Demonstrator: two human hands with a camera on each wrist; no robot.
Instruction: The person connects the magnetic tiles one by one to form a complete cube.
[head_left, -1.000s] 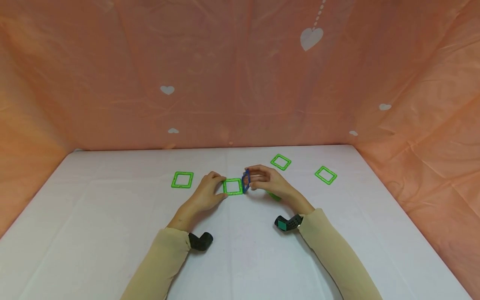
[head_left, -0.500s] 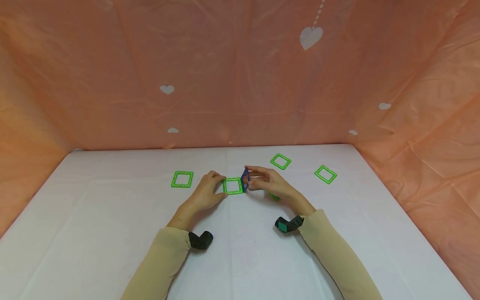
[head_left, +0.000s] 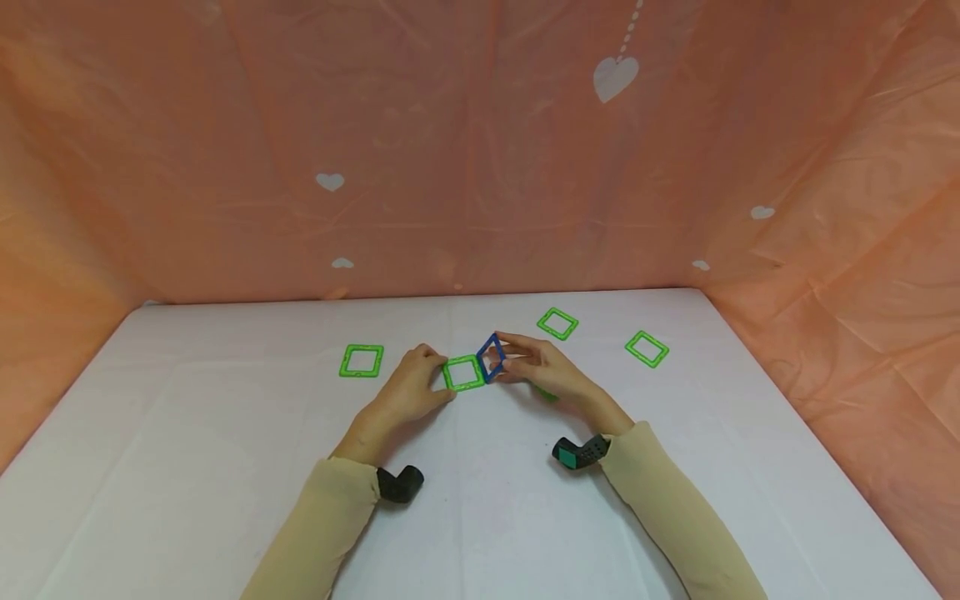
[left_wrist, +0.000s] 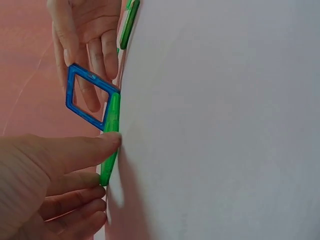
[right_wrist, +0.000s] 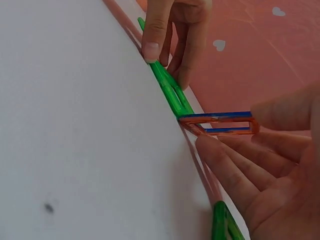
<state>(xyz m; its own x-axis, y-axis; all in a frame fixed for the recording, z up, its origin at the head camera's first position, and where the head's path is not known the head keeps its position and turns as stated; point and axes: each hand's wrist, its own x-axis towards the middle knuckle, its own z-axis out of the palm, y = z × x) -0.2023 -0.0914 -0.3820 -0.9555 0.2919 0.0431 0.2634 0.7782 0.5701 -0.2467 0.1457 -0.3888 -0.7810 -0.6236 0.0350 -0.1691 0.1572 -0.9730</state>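
A green square magnetic tile [head_left: 469,387] lies flat on the white cloth in the middle of the head view. My left hand [head_left: 408,385] grips its left side, thumb on the near edge and fingers at the far corner. Against its right edge stands a blue magnetic tile [head_left: 483,370], tilted up and to the right. My right hand [head_left: 551,369] pinches the upper part of that blue tile between thumb and fingers. In the left wrist view, the blue tile [left_wrist: 88,113] meets the green one along one edge. Another green tile [head_left: 546,394] is mostly hidden beneath my right hand.
One loose green tile [head_left: 360,374] lies left of my left hand. Two more lie to the right: a back green tile [head_left: 550,332] and a far-right green tile [head_left: 640,358]. Orange curtain [head_left: 465,167] hangs behind the white-covered table [head_left: 480,517].
The blue tile has turned in my right hand, and its face now shows wider toward the head camera. The green tile in my left hand has rotated slightly.
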